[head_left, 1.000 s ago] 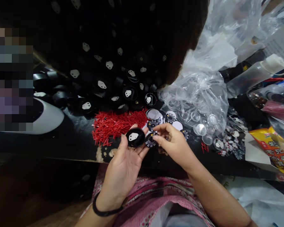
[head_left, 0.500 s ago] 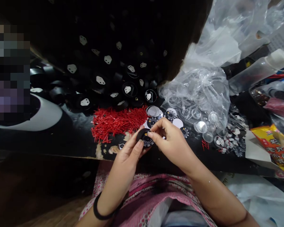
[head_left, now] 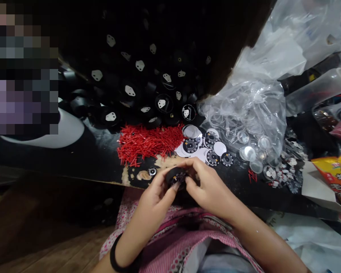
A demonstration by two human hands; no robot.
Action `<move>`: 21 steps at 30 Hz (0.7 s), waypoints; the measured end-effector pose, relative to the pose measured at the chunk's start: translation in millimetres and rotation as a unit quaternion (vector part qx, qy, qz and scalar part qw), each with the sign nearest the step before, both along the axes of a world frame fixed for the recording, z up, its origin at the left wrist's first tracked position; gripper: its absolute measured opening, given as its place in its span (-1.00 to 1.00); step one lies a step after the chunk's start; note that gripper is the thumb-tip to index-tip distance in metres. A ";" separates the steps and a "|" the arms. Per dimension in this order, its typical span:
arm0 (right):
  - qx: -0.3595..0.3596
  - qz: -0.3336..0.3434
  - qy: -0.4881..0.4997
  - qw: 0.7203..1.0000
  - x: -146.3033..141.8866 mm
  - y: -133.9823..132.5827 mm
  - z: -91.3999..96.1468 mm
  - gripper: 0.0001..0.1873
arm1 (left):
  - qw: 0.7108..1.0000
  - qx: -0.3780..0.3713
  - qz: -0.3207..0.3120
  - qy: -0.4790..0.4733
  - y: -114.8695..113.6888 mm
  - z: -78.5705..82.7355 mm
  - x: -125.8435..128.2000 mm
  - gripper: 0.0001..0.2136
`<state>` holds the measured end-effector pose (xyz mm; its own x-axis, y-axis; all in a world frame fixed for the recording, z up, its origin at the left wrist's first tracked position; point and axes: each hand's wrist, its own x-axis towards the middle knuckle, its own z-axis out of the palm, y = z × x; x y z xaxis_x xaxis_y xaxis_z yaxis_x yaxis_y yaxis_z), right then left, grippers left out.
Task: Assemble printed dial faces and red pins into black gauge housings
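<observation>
Between my hands, over the table's front edge, is a round black housing (head_left: 172, 175) with a printed dial face inside it. My left hand (head_left: 156, 193) wraps its fingers around the housing's left side, thumb on the face. The fingers of my right hand (head_left: 200, 184) grip the right rim, curled over it. Just beyond lie several black dial discs (head_left: 190, 145) and white round discs (head_left: 219, 148). A heap of red pointers (head_left: 150, 142) spreads to the left of them. One small round metal-looking part (head_left: 152, 171) sits left of my hands.
Many black housings with white plates (head_left: 130, 90) are piled at the back. On the right are a plastic bag of clear round covers (head_left: 244, 121), a heap of small printed parts (head_left: 292, 163) and an orange packet (head_left: 335, 178). A white rounded object (head_left: 69, 129) stands left, near another person.
The housing has tilted in my hands and sits slightly lower. My right fingers have moved from the dial face to the housing's right rim. The view has shifted a little leftward.
</observation>
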<state>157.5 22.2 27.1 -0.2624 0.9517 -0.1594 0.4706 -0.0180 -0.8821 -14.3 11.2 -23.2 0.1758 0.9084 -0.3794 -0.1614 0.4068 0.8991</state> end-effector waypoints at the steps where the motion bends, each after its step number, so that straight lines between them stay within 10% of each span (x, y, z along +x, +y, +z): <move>1: 0.004 0.016 -0.004 1.000 -2.2 3.9 0.5 -0.62 | 1.000 0.004 0.006 0.019 -1.0 -0.1 -5.2 -0.72; 4: 0.049 0.059 -0.106 0.991 -13.0 23.4 -1.7 -0.79 | 0.998 -0.019 0.057 0.020 -1.3 3.4 -18.4 -0.69; 11: 0.226 0.113 -0.409 0.877 -37.3 60.4 -18.8 -0.82 | 0.969 -0.064 0.178 -0.158 12.4 20.7 -14.8 -0.82; 21: 0.188 0.145 -0.422 0.875 -35.6 73.2 -17.0 -0.85 | 0.952 -0.006 0.246 -0.182 12.1 20.4 0.6 -0.86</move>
<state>121.9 95.4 10.1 -0.4418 0.8911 -0.1033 0.8938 0.4275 -0.1352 -13.7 23.2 -2.8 -0.1475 0.9106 -0.3862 -0.6357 0.2118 0.7423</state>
